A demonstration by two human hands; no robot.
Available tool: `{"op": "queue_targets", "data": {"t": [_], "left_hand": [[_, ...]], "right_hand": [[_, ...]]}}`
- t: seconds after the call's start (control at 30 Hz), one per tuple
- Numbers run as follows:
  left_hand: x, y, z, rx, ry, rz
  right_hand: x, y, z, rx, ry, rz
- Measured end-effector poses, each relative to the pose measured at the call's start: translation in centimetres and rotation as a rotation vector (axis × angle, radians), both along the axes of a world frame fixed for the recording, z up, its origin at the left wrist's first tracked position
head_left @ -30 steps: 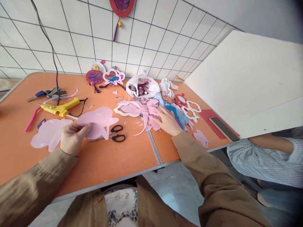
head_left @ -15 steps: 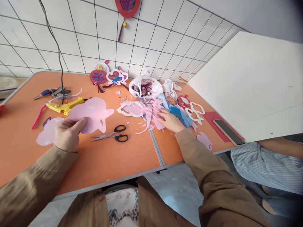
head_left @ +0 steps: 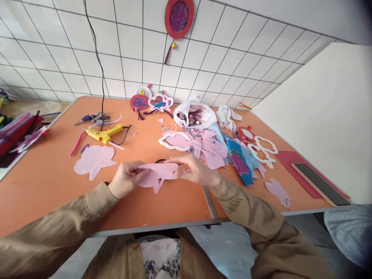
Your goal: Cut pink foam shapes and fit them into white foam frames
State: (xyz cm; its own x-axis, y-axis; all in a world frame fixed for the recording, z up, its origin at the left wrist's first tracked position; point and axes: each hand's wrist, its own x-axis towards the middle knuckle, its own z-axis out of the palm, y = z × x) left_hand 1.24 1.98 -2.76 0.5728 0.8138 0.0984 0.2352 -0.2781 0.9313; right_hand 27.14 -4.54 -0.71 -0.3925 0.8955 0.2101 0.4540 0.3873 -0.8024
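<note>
In front of me, above the orange table, a pink cutout (head_left: 157,173) with a pointed tail is pinched at its left side by my left hand (head_left: 127,179). My right hand (head_left: 197,169) has its thumb and fingers at the cutout's right edge, closed on it. Scissors with black handles (head_left: 160,160) lie behind and under the cutout, mostly hidden. To the left, another pink cutout (head_left: 94,159) rests flat on the table. A heap of pink scraps (head_left: 212,149) is beyond my right hand, with a white scalloped frame (head_left: 174,145) at its left.
A yellow glue gun (head_left: 105,134) with a cord and keys (head_left: 97,118) lie at the left. Finished ornaments (head_left: 139,102) and a white plastic bag (head_left: 193,114) stand near the tiled wall. Blue flowered fabric (head_left: 240,162) and a phone (head_left: 319,183) are at the right.
My right hand has left the pink scraps and come to the cutout. My left hand has brought the cutout rightward and nearer, over the scissors. The camera view has turned left.
</note>
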Motion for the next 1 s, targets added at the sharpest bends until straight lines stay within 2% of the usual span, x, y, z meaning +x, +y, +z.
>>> {"op": "queue_targets", "data": {"t": [0.03, 0.2, 0.33, 0.43, 0.5, 0.63, 0.8, 0.87, 1.0], "left_hand": [[0.0, 0.1, -0.1, -0.006, 0.014, -0.003], [-0.2, 0.6, -0.2, -0.093, 0.012, 0.024], [-0.2, 0.7, -0.2, -0.166, -0.019, 0.040], [-0.1, 0.8, -0.3, -0.221, -0.037, -0.017], [0.0, 0.8, -0.3, -0.313, -0.065, -0.086], [0.1, 0.6, -0.4, -0.482, -0.139, -0.040], [-0.1, 0.5, -0.1, -0.572, -0.255, 0.074], [-0.1, 0.6, -0.2, -0.612, -0.304, 0.115], [0.2, 0.4, -0.7, -0.700, -0.376, 0.161]], "right_hand": [[-0.8, 0.3, -0.1, -0.019, 0.006, -0.013], [-2.9, 1.3, -1.7, -0.076, 0.056, -0.269], [-3.4, 1.4, -2.6, -0.096, 0.175, -0.314], [-3.5, 1.3, -2.7, -0.057, 0.205, -0.385], [-3.4, 1.2, -2.7, -0.036, 0.226, -0.403], [-3.3, 0.9, -2.5, -0.073, 0.235, -0.368], [-2.1, 2.0, -0.1, -0.109, 0.192, -0.328], [-0.9, 3.9, 1.6, -0.110, 0.171, -0.321], [2.1, 9.8, 4.3, -0.037, 0.136, -0.486]]}}
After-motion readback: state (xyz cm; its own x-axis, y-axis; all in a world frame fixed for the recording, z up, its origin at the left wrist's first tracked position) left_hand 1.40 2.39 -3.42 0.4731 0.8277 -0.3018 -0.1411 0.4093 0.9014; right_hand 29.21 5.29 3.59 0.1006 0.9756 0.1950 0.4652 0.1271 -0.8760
